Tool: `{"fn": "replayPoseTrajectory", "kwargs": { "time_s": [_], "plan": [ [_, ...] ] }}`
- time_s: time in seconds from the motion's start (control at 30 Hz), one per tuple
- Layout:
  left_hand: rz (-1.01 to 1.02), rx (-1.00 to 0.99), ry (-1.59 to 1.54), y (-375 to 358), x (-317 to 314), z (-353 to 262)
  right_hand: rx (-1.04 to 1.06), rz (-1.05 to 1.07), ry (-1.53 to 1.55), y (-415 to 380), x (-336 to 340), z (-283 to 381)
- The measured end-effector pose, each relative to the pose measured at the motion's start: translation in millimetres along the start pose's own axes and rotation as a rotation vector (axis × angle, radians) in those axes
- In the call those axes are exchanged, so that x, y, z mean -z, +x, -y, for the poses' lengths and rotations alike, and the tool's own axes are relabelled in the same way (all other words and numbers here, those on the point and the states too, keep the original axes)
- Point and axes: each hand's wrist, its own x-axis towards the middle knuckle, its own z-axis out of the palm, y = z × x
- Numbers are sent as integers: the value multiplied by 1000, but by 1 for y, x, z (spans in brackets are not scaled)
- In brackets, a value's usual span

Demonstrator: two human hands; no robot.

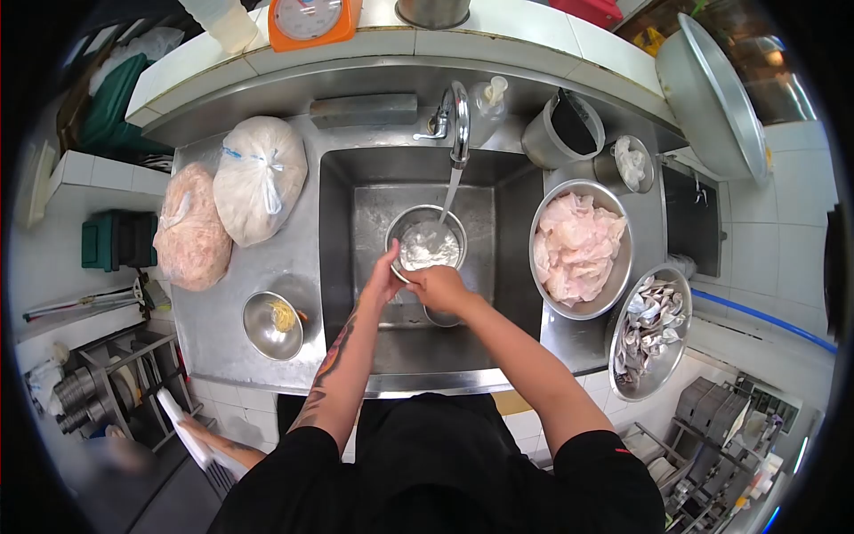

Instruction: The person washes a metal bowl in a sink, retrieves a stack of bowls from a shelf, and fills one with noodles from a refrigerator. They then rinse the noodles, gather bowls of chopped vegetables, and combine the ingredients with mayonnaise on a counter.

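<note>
Running water falls from the faucet [459, 125] into a round metal bowl [462, 237], where it splashes and froths. My left hand [383, 279] grips the bowl's near left side, thumb up along the rim. Closed on the near rim, my right hand [439, 288] sits beside it, the two hands touching or almost so. Both are over the stainless steel sink [498, 343]. Under my right wrist, part of another round metal vessel [442, 318] shows on the sink floor; my arm hides the rest.
Left of the sink lie two filled plastic bags [261, 178] and a small bowl [260, 331] with yellowish strips. To the right stand a bowl of pale pink meat or skin [580, 249], a bowl of silvery fish pieces [651, 334] and metal containers [562, 133]. Another person's arm [218, 440] shows lower left.
</note>
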Motion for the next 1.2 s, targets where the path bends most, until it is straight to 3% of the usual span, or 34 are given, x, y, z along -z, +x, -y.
{"fn": "replayPoseTrajectory", "kwargs": {
  "time_s": [0.03, 0.07, 0.1, 0.13, 0.2, 0.23, 0.3, 0.33, 0.37, 0.43, 0.47, 0.5, 0.57, 0.6, 0.63, 0.7, 0.73, 0.77, 0.83, 0.9, 0.97, 1.07, 1.1, 1.17, 1.2],
  "plan": [
    [1, 1, -2, -1, -5, 0, -60, 17, 342, 6, -21, -24],
    [-136, -182, 174, -5, -18, 0, -120, 35, 682, 15, -42, -46],
    [-276, -363, 350, -10, -31, 0, -280, -95, 780, 29, -62, -65],
    [-232, -393, 323, -17, -47, -3, -438, -228, 873, 44, -70, -78],
    [-284, -346, 248, -7, -47, 9, -728, -441, 1566, 71, -48, -84],
    [-333, -295, 172, -6, -53, 14, -722, -430, 1566, 86, -51, -89],
    [-294, -302, 77, -4, -72, 23, -683, -904, 2045, 112, -65, -89],
    [-304, -417, 197, -4, -80, 24, -594, -874, 2184, 114, -58, -74],
    [-311, -528, 321, -6, -84, 22, -599, -871, 2191, 108, -49, -62],
    [-250, -586, 324, 1, -71, 2, -731, -148, 1473, 96, -41, -52],
    [-221, -577, 427, -8, -72, -11, -686, -29, 1271, 93, -47, -63],
    [-192, -567, 531, -14, -75, -17, -691, -27, 1272, 91, -43, -68],
    [-209, -554, 575, -12, -75, -7, -854, -79, 965, 99, -23, -76],
    [-334, -436, 450, -14, -84, 2, -875, -573, 686, 128, -90, -114],
    [-455, -317, 324, -13, -92, 10, -879, -579, 685, 135, -92, -108],
    [-461, -334, 309, -10, -95, 17, -822, -772, 1711, 142, -91, -86],
    [-407, -377, 309, -4, -87, 11, -895, -548, 1707, 135, -73, -71],
    [-355, -423, 305, 1, -78, 3, -486, -325, 1301, 126, -73, -73],
    [-274, -314, 193, -5, -66, -12, -559, -79, 898, 109, -53, -68],
    [-305, -485, 445, -2, -60, -15, -663, 9, 852, 126, -57, -94],
    [-330, -482, 320, -11, -83, -4, -764, 101, 802, 137, -62, -99],
    [-493, -448, 232, -17, -115, 0, -770, -842, 1865, 153, -72, -69],
    [-490, -449, 230, -10, -108, -6, -769, -844, 1862, 148, -71, -70],
    [-308, -490, 313, -1, -75, -21, -649, -105, 1449, 133, -72, -76],
    [-253, -440, 320, -10, -77, -32, -650, -103, 1447, 131, -67, -83]
  ]
}}
